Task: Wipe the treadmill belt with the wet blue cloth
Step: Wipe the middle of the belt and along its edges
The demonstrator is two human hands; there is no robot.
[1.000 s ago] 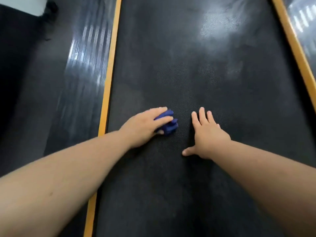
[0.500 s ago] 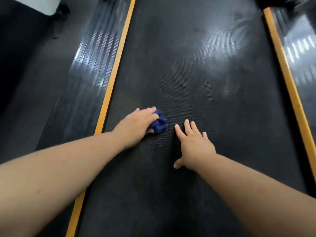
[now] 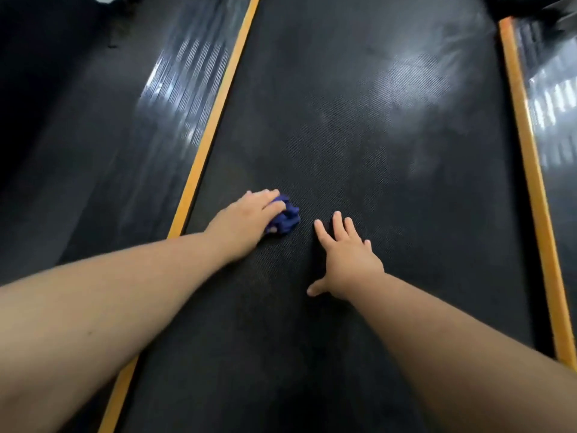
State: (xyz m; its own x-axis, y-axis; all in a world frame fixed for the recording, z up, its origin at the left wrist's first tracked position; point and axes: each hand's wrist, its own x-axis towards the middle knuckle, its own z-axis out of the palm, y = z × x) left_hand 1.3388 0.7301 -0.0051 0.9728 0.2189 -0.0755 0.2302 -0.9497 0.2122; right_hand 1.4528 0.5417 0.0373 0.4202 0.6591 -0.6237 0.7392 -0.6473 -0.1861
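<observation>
As left hand (image 3: 246, 220) grips cloth (image 3: 287, 218) (balled), belt (image 3: 359, 135) recedes.

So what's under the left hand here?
A bunched blue cloth on the treadmill belt; the left hand covers its near part, so the fingers' hold underneath is hidden.

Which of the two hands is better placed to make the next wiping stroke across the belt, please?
The left hand: it grips the bunched blue cloth against the treadmill belt. The right hand lies flat on the belt beside the cloth, holding nothing, so it probably only braces.
</observation>
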